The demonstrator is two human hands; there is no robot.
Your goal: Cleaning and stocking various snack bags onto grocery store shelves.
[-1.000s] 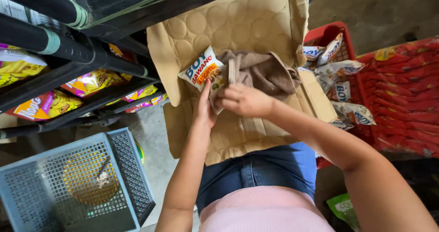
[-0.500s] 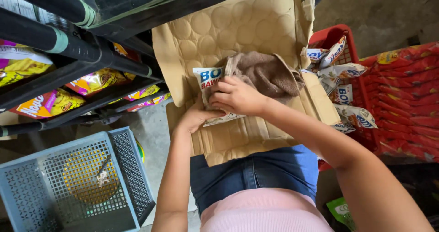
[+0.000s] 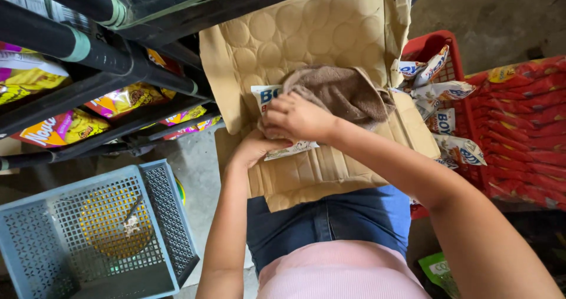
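A white snack packet [image 3: 268,101] with blue and red print lies over the flattened cardboard box [image 3: 306,45] on my lap. My left hand [image 3: 254,149] grips the packet from below. My right hand [image 3: 298,117] presses a brown cloth [image 3: 348,93] onto the packet's upper face; the cloth bunches up to the right of my fingers. Most of the packet is hidden under the two hands and the cloth.
A red basket [image 3: 457,75] at the right holds several more white packets [image 3: 448,90], with red packets [image 3: 522,119] stacked beside it. Dark shelf rails [image 3: 88,48] with yellow and orange snack bags [image 3: 121,98] stand at the left. A blue plastic crate [image 3: 88,234] sits lower left.
The packet has turned and come down from upright at the left toward the box's middle. My left hand dropped beneath it. My right hand with the cloth moved onto it.
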